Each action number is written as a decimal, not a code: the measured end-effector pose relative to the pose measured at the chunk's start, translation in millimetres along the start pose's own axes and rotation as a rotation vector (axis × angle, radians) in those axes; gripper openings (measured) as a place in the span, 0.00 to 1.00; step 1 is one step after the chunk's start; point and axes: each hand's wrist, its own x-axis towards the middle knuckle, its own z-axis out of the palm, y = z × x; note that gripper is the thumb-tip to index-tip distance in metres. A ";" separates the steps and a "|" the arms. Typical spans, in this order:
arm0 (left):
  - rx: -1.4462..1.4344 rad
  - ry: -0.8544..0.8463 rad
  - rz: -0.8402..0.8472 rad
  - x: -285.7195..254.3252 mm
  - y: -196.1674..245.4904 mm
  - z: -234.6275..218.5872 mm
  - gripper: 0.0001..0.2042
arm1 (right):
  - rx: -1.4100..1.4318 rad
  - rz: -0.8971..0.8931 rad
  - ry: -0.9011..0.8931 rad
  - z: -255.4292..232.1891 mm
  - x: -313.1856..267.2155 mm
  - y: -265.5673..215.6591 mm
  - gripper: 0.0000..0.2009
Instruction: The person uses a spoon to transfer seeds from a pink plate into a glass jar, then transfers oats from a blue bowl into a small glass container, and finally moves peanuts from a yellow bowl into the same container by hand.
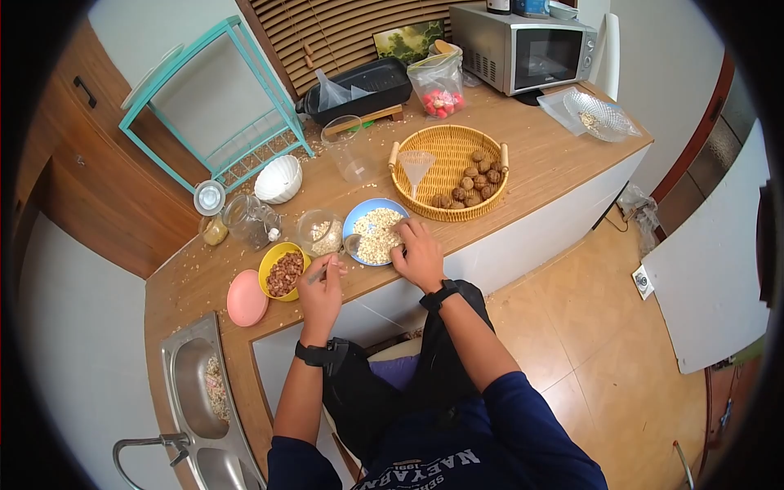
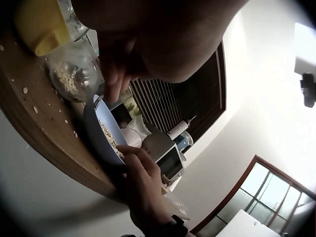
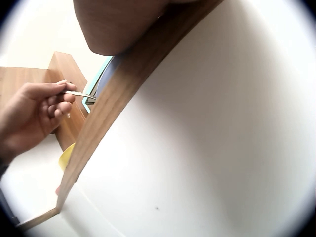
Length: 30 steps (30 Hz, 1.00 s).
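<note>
In the head view my left hand (image 1: 322, 296) pinches a metal spoon (image 1: 353, 243) by its handle. The spoon's bowl lies at the left side of a shallow blue bowl (image 1: 359, 208) of rolled oats. At that bowl's opposite rim my right hand (image 1: 420, 255) has its fingers bent over the edge, close to the oats (image 1: 377, 232). The left wrist view shows those fingertips at the rim of the blue bowl. Just left of it stands a glass jar (image 1: 307, 222) partly filled with oats. A yellow bowl (image 1: 266, 260) of brown chopped pieces sits nearer the left hand.
A wicker tray (image 1: 425, 139) holds walnuts and a clear funnel (image 1: 417, 166). Around the left are a pink bowl (image 1: 247, 299), an open glass jar (image 1: 242, 214), a white bowl (image 1: 278, 179) and a sink (image 1: 181, 359). A clear plastic container (image 1: 349, 155) stands behind the oats.
</note>
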 end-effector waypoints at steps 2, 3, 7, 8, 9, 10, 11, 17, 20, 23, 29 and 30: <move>-0.049 -0.004 -0.068 1.3 -1.3 -2.2 0.11 | -0.011 0.010 -0.019 1.7 -0.2 0.3 0.14; -0.102 -0.010 -0.130 1.9 -1.6 -2.3 0.11 | -0.015 -0.002 -0.008 3.9 -0.5 2.5 0.14; -0.233 0.004 -0.236 -0.5 -8.7 6.2 0.12 | -0.019 -0.012 0.021 5.3 -0.8 3.2 0.13; -0.324 0.012 -0.286 -1.7 -9.5 9.1 0.12 | -0.022 -0.012 0.022 5.2 -0.7 3.3 0.13; -0.415 0.020 -0.336 -3.4 -10.6 12.0 0.12 | -0.023 -0.011 0.025 5.3 -0.7 3.1 0.13; -0.417 0.020 -0.335 -5.3 -12.2 15.2 0.12 | -0.024 -0.011 0.028 5.6 -0.8 3.0 0.13; -0.510 0.031 -0.406 -7.1 -14.1 18.8 0.12 | -0.024 -0.014 0.027 5.4 -0.7 3.1 0.13; -0.800 0.050 -0.553 -17.8 -23.5 39.6 0.14 | -0.021 -0.006 0.008 5.7 0.2 4.5 0.14; -0.839 0.072 -0.549 -20.5 -24.7 42.4 0.14 | -0.027 -0.019 0.030 5.7 0.0 3.2 0.15; -0.857 0.111 -0.525 -19.7 -22.3 40.0 0.14 | -0.029 -0.007 0.016 5.6 -0.2 1.9 0.15; -0.849 0.135 -0.493 -23.6 -26.5 32.5 0.14 | -0.029 -0.039 0.041 7.5 -0.7 2.8 0.13; -0.846 0.138 -0.497 -23.8 -27.8 31.7 0.14 | -0.027 -0.038 0.040 7.3 -0.9 2.6 0.12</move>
